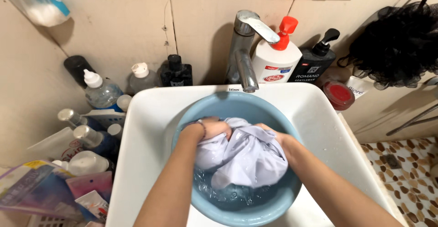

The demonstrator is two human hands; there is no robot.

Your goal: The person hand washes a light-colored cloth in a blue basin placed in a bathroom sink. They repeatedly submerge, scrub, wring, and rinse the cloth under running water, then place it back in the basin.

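A pale cloth (242, 156) is being bunched and gripped in a blue basin (273, 199) that is sitting in the white sink (150, 117), just near of the tap (244, 49). The left hand (212, 129) is being clenched around a fold at the cloth's far left, and the right hand (271, 133) is being closed on the fabric at its far right. Soapy water (228, 193) is being held at the near side of the basin. Judging by this, the cloth is best being kept low over the water, and the folds rubbed together firmly, so that little is being splashed onto the bottles (98, 90) at the left.
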